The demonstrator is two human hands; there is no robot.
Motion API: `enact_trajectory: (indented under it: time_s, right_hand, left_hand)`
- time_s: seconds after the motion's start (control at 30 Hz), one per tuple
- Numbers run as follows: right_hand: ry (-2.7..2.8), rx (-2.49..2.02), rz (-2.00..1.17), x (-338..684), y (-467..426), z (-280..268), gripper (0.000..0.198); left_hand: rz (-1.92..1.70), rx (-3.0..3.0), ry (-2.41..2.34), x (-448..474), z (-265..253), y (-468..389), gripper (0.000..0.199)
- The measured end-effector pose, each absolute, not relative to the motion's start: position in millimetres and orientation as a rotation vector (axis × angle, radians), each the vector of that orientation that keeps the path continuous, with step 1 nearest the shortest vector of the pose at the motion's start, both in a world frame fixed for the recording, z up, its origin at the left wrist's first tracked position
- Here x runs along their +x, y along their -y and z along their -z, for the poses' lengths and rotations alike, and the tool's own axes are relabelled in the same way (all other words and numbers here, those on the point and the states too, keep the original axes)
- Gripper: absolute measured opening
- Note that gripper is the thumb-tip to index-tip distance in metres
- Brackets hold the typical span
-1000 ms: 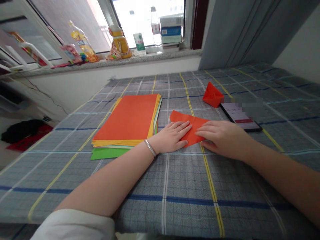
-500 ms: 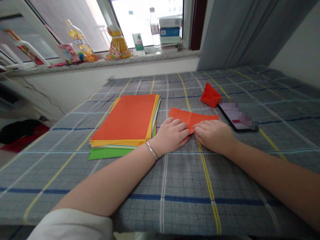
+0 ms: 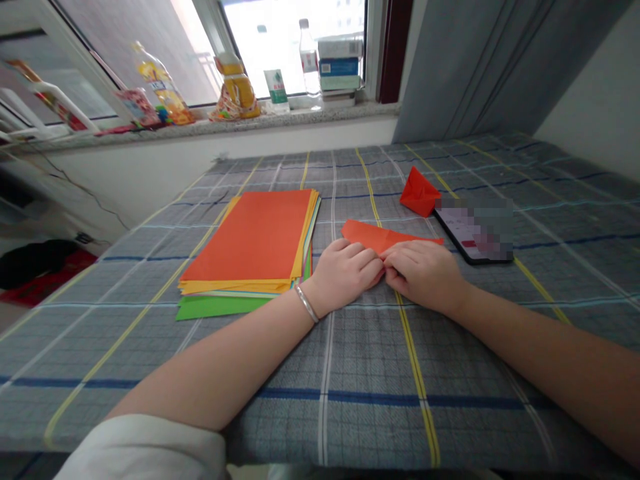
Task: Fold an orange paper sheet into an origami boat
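Observation:
A folded piece of orange paper lies on the checked cloth, its near part covered by both hands. My left hand is closed on its left side, fingers curled and the fingertips mostly hidden. Right beside it, my right hand pinches the paper's near edge, thumb under the bent fingers. The two hands almost touch in the middle. Left of them sits a stack of coloured paper, orange on top with yellow and green sheets sticking out below. A folded red-orange paper shape stands beyond my right hand.
A phone with a partly blurred screen lies to the right, touching or close to the folded shape. The checked tablecloth covers the table. Bottles, a green-white tube and stacked boxes line the windowsill behind.
The orange paper has turned slightly, and less of it shows above the hands. My right hand's fingers have curled in more, and the hands have drawn closer together.

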State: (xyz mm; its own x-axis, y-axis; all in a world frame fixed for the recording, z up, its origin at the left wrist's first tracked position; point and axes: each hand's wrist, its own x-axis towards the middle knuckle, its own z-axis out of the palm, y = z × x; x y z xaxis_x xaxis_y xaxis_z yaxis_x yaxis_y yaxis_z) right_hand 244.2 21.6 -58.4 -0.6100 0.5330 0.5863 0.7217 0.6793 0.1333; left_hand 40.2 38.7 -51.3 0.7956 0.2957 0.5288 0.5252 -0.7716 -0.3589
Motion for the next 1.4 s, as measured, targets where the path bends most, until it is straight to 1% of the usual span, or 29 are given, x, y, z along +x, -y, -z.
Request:
enact_trajectory:
  time_s: [0.17, 0.37, 0.77, 1.03, 1.4]
  right_hand:
    - [2.418, -0.968, 0.506, 242, -23, 57, 0.016]
    - [2.38, -1.023, 0.553, 247, -27, 57, 0.011]
    - [2.366, -1.186, 0.639, 277, -40, 50, 0.008]
    - [2.344, -1.398, 0.648, 293, -46, 44, 0.01]
    - [2.331, -1.499, 0.618, 299, -49, 42, 0.014]
  left_hand:
    - [0.614, -2.46, 0.546, 41, 53, -39, 0.026]
    - [0.698, -2.416, 0.524, 40, 51, -41, 0.026]
    - [0.699, -2.412, 0.665, 30, 47, -45, 0.028]
    - [0.734, -2.479, 0.807, 28, 49, -49, 0.021]
    - [0.802, -2.5, 0.885, 26, 51, -51, 0.019]
